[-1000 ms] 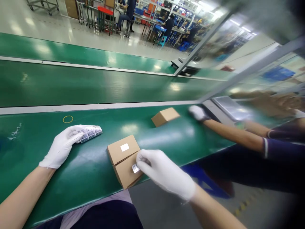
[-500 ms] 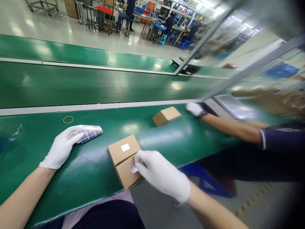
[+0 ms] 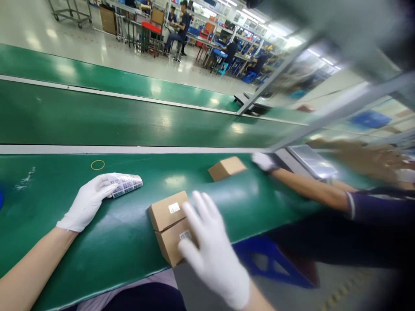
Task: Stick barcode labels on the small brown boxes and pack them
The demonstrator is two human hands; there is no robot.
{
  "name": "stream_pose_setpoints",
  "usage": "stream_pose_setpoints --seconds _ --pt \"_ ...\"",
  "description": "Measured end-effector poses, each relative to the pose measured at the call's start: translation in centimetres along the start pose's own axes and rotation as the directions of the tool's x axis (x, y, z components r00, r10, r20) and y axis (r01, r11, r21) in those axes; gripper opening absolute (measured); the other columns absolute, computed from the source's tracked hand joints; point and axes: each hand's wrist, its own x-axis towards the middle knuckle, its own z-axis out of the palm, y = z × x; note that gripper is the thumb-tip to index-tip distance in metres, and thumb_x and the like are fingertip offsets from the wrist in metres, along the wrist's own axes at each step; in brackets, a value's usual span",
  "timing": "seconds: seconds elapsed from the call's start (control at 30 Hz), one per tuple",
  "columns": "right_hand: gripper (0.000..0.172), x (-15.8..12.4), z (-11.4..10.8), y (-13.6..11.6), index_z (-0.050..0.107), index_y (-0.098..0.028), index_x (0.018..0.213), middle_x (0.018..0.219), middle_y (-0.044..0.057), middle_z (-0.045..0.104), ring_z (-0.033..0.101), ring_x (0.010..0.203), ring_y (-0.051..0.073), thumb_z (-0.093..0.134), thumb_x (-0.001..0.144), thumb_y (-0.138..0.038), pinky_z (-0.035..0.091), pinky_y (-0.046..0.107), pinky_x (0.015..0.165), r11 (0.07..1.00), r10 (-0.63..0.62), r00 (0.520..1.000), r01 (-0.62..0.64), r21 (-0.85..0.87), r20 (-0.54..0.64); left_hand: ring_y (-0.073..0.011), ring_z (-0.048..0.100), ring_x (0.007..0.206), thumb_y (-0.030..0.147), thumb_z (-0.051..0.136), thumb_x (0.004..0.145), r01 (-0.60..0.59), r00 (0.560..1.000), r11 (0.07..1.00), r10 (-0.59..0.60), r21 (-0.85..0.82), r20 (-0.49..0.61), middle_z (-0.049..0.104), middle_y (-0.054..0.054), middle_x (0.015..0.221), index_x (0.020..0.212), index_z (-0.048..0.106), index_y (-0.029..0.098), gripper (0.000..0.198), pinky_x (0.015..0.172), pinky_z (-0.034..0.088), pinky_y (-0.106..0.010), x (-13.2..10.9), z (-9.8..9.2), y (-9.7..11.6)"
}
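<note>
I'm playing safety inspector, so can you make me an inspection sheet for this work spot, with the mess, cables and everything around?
Surface: green work surface, shiny; pale scuff at left.
Things: curled label sheet; far box and near box side by side, each with a white label on top; third box apart from them.
Clutter: thin yellow loop; part of something blue at the left edge.
Grip: left hand holds the sheet; right hand, fingers spread, is over the near box's edge, contact unclear.
Cables: nothing seen near the hands; blurred background, can't tell.
Surroundings: co-worker's gloved hand at right; seated person farther off.
</note>
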Motion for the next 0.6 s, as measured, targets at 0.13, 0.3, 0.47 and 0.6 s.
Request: stream_pose_setpoints --seconds 0.13,0.3,0.47,0.6 --pt "0.071 2.5 2.2 -2.8 0.043 -0.016 0.153 0.166 0.016 0.03 0.017 0.152 0.047 0.065 0.09 -0.04 0.022 0.067 0.12 0.992 -0.128 0.985 0.127 0.009 0.114 -0.0304 0.065 0.128 0.052 0.061 0.096 -0.034 0.999 0.999 0.034 -0.041 0.009 0.073 -0.008 0.133 0.118 0.076 0.022 0.04 0.114 0.049 -0.042 0.2 -0.4 0.1" --pt "0.06 9.4 3.6 -3.3 0.052 -0.015 0.146 0.162 0.018 0.037 0.024 0.149 0.045 0.061 0.096 -0.045 0.028 0.06 0.117 0.991 -0.129 0.991 0.13 -0.017 0.016 -0.0323 0.062 0.131 0.054 0.063 0.094 -0.036 0.998 0.999 0.037 0.023 -0.043 0.072 -0.007 0.136 0.12 0.075 0.024 0.041 0.115 0.048 -0.044 0.5 -1.5 -0.5" --pt "0.053 13.8 2.5 -0.5 0.053 -0.02 0.147 0.159 0.012 0.044 0.037 0.145 0.035 0.06 0.101 -0.045 0.035 0.051 0.117 0.977 -0.213 0.977 0.213 -0.012 -0.027 -0.0351 0.06 0.133 0.06 0.065 0.091 -0.008 0.998 0.997 0.013 0.083 -0.055 0.07 -0.006 0.138 0.124 0.073 0.027 0.047 0.117 0.045 -0.048 1.0 -2.4 -1.8" --pt "0.038 14.9 -2.1 7.2 0.061 -0.016 0.14 0.15 0.013 0.055 0.046 0.141 0.027 0.049 0.104 -0.022 0.033 0.041 0.12 0.999 -0.005 0.979 -0.004 -0.04 -0.205 -0.0346 0.061 0.133 0.061 0.062 0.092 -0.033 0.999 0.995 0.031 0.095 0.024 0.071 -0.004 0.137 0.123 0.074 0.031 0.045 0.117 0.047 -0.047 1.2 -2.7 -2.1"
